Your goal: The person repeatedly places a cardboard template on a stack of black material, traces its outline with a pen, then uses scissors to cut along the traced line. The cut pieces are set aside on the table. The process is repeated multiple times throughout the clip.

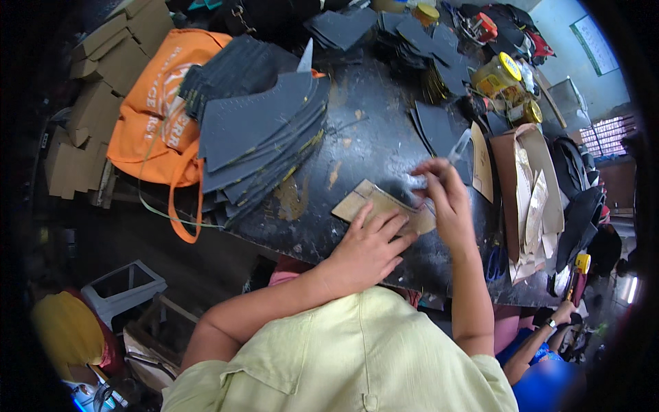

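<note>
While our left hand [367, 247] lies flat on the cardboard pattern [381, 206], fingers spread apart and pressing it onto the dark worktable [371, 137], our right hand [443, 196] is up at the pattern's right end with thumb and fingers pinched together around a slim silver pen [458, 146] that slants up and away from us. That pattern sits near the front edge of the table, just in front of us, a tan angular piece with its far corner pointing left. Whether the pen tip is actually touching anything we cannot tell, since our fingers cover it. Off to the left we have a big fanned stack of dark cut pieces [264, 130], leaning over the table's left edge, and behind it an orange bag [154, 110] with its straps trailing down. Folded brown cardboard boxes [103, 75] are piled further left. At the back of the table more dark cut pieces [419, 41] lie scattered, and a yellow-lidded jar [500, 74] stands at the far right corner. To our right, an open box of tan patterns [528, 192] sits just beside the right hand. Down at the lower right, another person's arm [542, 336] reaches in, well apart from ours.
</note>
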`<state>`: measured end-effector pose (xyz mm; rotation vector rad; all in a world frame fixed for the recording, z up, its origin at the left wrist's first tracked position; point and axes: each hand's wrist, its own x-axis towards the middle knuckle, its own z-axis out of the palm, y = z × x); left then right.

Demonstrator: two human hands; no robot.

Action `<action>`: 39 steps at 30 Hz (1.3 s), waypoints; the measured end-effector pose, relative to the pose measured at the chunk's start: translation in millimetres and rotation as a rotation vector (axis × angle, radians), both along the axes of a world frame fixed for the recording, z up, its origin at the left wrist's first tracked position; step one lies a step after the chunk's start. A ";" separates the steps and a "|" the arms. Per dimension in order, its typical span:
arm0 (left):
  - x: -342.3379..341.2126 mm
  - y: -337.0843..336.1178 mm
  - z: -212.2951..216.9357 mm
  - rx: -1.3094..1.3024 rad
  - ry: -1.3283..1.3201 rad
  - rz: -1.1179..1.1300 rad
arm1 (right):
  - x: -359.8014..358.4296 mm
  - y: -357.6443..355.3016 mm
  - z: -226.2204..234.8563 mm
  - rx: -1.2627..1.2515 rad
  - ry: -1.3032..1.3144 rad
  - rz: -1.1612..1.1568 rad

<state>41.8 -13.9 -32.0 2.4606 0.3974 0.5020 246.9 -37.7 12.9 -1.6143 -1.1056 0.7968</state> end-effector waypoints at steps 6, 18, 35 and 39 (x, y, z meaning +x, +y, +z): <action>-14.4 41.2 19.4 -0.200 -0.092 0.136 | 15.7 -73.3 14.1 -0.283 -0.583 -0.076; -27.2 70.0 23.9 -0.493 -0.047 0.326 | 12.6 -88.5 -18.7 -0.155 -0.154 -0.115; -135.2 153.3 112.9 -0.019 -0.343 0.859 | 42.1 -111.0 -45.3 0.068 -0.251 -0.471; -140.2 156.7 102.2 0.271 0.031 0.984 | 36.7 -109.7 -60.3 0.100 -0.529 -0.484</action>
